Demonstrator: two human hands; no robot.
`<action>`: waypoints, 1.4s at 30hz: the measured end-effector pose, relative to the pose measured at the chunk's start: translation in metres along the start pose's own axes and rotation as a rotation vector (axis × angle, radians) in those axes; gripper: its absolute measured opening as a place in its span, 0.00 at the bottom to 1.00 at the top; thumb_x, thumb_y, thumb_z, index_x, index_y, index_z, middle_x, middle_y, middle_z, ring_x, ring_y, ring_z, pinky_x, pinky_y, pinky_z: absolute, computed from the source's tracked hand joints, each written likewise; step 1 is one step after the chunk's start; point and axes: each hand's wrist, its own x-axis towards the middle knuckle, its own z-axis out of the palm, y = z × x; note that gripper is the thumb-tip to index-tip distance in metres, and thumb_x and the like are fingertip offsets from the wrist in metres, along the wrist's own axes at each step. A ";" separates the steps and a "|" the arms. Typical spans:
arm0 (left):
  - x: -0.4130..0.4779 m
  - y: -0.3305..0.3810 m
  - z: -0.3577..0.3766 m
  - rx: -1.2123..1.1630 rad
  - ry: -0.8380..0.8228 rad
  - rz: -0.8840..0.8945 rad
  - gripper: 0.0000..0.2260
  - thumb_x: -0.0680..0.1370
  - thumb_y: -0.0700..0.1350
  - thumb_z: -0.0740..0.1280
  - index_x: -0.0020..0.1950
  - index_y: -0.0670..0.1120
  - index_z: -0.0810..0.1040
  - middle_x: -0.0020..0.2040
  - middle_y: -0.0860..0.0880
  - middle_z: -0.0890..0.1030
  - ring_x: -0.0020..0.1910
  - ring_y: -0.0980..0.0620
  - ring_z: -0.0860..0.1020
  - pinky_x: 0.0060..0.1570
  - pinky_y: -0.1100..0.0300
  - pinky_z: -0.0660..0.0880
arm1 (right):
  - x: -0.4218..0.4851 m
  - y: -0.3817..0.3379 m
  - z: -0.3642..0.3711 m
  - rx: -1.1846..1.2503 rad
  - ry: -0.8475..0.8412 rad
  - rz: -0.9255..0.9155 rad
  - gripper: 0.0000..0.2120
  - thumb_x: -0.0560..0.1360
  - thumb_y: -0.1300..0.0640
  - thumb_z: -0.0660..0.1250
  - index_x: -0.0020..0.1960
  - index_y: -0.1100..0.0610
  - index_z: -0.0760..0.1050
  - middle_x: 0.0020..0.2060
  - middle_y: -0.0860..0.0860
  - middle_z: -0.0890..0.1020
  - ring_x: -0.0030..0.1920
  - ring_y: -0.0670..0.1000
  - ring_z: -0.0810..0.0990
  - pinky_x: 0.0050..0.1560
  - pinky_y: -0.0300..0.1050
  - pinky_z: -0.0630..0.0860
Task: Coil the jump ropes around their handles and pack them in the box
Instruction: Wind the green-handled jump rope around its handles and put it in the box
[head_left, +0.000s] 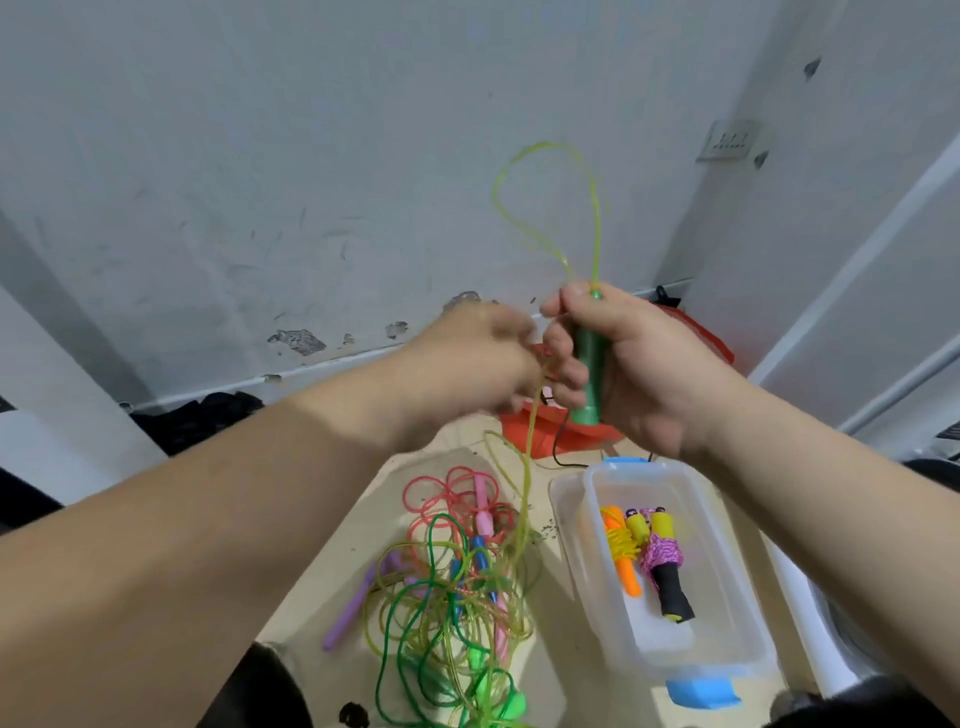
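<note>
My right hand (639, 364) grips upright green handles (588, 371) of a jump rope. Its yellow-green rope (524, 208) loops up from the handle top and another strand runs down toward the floor. My left hand (478, 364), blurred by motion, is closed on that strand just left of the handles. A clear plastic box (727, 613) with blue clips sits on the floor at the lower right. Inside it lie a coiled orange rope (623, 556) and a coiled pink rope with yellow and black handles (665, 566).
A tangled pile of loose ropes (457, 587), pink, green, purple and blue, lies on the floor left of the box. A red object (545, 431) sits behind my hands by the wall. Dark items (197, 421) lie along the wall at the left.
</note>
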 end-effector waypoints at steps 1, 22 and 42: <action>-0.003 -0.008 0.007 0.245 -0.135 -0.030 0.13 0.66 0.37 0.66 0.48 0.47 0.80 0.40 0.49 0.80 0.41 0.52 0.78 0.39 0.61 0.72 | -0.001 -0.005 0.001 0.076 -0.014 0.005 0.09 0.85 0.55 0.59 0.49 0.57 0.73 0.32 0.54 0.72 0.27 0.51 0.64 0.29 0.42 0.61; 0.031 0.020 -0.007 -0.484 0.427 0.159 0.06 0.83 0.39 0.62 0.57 0.39 0.75 0.42 0.41 0.84 0.42 0.43 0.87 0.47 0.50 0.84 | 0.015 0.031 -0.010 -0.611 0.044 0.205 0.18 0.84 0.44 0.61 0.57 0.58 0.78 0.40 0.55 0.83 0.28 0.51 0.70 0.32 0.42 0.63; 0.027 0.020 0.004 -0.364 0.280 0.024 0.08 0.84 0.39 0.59 0.52 0.38 0.76 0.41 0.38 0.82 0.35 0.47 0.85 0.37 0.55 0.84 | 0.016 0.015 -0.023 -0.203 -0.044 0.281 0.25 0.82 0.31 0.52 0.48 0.50 0.75 0.39 0.53 0.80 0.24 0.49 0.62 0.26 0.40 0.58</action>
